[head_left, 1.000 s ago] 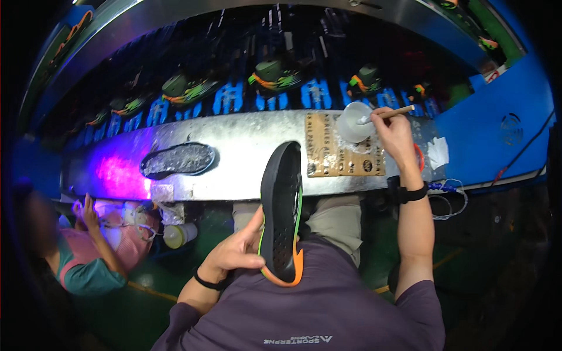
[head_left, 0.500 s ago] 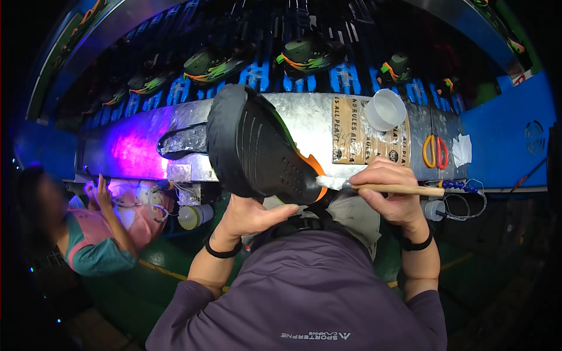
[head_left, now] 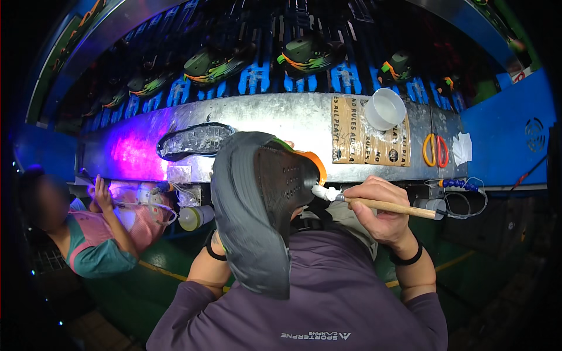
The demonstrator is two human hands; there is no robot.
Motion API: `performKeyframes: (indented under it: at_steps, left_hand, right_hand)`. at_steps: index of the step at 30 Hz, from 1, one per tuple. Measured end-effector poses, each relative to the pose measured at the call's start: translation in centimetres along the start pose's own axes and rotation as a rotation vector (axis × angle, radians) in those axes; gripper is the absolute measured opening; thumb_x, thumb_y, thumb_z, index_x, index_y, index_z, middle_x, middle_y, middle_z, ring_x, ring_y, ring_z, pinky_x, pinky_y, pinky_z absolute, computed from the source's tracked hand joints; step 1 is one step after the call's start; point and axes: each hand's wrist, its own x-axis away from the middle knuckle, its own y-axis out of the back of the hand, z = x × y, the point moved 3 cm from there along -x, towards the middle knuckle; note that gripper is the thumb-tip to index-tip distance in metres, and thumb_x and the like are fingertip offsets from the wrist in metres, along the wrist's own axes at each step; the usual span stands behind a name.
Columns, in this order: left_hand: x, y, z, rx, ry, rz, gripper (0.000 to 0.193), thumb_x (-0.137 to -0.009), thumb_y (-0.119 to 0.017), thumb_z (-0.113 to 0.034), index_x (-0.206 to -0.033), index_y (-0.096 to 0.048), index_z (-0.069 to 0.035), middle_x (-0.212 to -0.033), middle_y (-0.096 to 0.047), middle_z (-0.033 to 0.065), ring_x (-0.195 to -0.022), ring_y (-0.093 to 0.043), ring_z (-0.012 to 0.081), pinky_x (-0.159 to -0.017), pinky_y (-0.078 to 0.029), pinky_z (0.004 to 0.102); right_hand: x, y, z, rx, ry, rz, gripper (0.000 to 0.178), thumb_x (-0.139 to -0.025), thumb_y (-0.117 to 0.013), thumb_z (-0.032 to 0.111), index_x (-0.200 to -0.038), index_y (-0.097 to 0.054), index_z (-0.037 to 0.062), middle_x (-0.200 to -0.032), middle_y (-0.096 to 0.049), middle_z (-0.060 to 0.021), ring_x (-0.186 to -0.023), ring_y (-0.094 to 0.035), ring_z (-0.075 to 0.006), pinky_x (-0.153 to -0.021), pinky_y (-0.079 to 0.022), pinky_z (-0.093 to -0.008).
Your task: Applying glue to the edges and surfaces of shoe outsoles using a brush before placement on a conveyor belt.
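A black shoe point(head_left: 243, 205) with an orange strap point(head_left: 316, 164) at one end is tilted in front of my body, its underside facing up. My left hand holds it from behind and is mostly hidden by it; only a fingertip or two and the forearm show. A wooden-handled brush point(head_left: 404, 209) with a white, loaded tip is pinched in my right hand point(head_left: 380, 205). The brush tip sits right beside the shoe's orange-strapped end; whether it touches, I cannot tell. Just beyond the shoe, a black shoe sole point(head_left: 193, 141) with a glossy inside lies on the metal bench point(head_left: 281, 114).
On the bench to the right are a translucent plastic cup point(head_left: 385, 109) on printed cardboard point(head_left: 350, 137), scissors point(head_left: 435, 151) and crumpled white paper point(head_left: 463, 147). Several shoes point(head_left: 304, 55) stand on a blue rack beyond. A person point(head_left: 105, 228) sits at left, near a capped bottle point(head_left: 195, 217).
The shoe has turned and come down toward my body, covering my left hand and uncovering more of the sole on the bench. My right hand and brush have shifted slightly lower.
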Motion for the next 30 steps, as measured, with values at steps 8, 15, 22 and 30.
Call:
performKeyframes:
  at_steps: [8,15,22,30]
  left_hand:
    - [0.2,-0.2,0.7,0.037,-0.055,0.048,0.061,-0.082,-0.080,-0.022,-0.133,-0.057,0.001,-0.134,-0.058,0.0150,-0.122,-0.057,0.0286,-0.109,-0.043,0.0434]
    - [-1.3,0.2,-2.1,0.702,-0.178,-0.030,0.088,-0.075,-0.082,-0.002,-0.149,-0.034,0.003,-0.137,-0.053,0.0160,-0.128,-0.055,0.0252,-0.108,-0.044,0.0381]
    - [-1.8,0.1,-2.0,1.119,0.166,0.026,0.104,-0.080,-0.076,-0.003,-0.159,-0.008,0.001,-0.149,-0.040,0.0162,-0.134,-0.049,0.0251,-0.112,-0.042,0.0387]
    - [-2.1,-0.2,-2.5,1.222,0.207,0.061,0.105,-0.080,-0.075,-0.004,-0.159,-0.005,0.003,-0.153,-0.037,0.0172,-0.138,-0.045,0.0259,-0.115,-0.038,0.0391]
  right_hand:
    - [0.1,0.5,-1.7,-0.064,-0.140,-0.031,0.016,-0.082,-0.066,0.001,-0.096,-0.071,-0.0021,-0.082,-0.068,-0.0098,-0.074,-0.062,-0.0176,-0.069,-0.048,-0.0294]
    - [-1.7,1.3,-2.1,-0.058,-0.053,0.056,0.013,-0.080,-0.069,0.001,-0.093,-0.071,-0.0004,-0.081,-0.069,-0.0099,-0.072,-0.064,-0.0191,-0.067,-0.050,-0.0309]
    - [-2.5,0.9,-2.6,-0.067,-0.054,0.025,0.013,-0.081,-0.068,0.001,-0.094,-0.071,-0.0003,-0.082,-0.069,-0.0096,-0.072,-0.064,-0.0188,-0.067,-0.051,-0.0306]
    - [-1.8,0.8,-2.5,-0.170,-0.131,0.087,0.014,-0.082,-0.067,0.000,-0.095,-0.072,-0.0012,-0.084,-0.069,-0.0094,-0.073,-0.063,-0.0179,-0.069,-0.050,-0.0304]
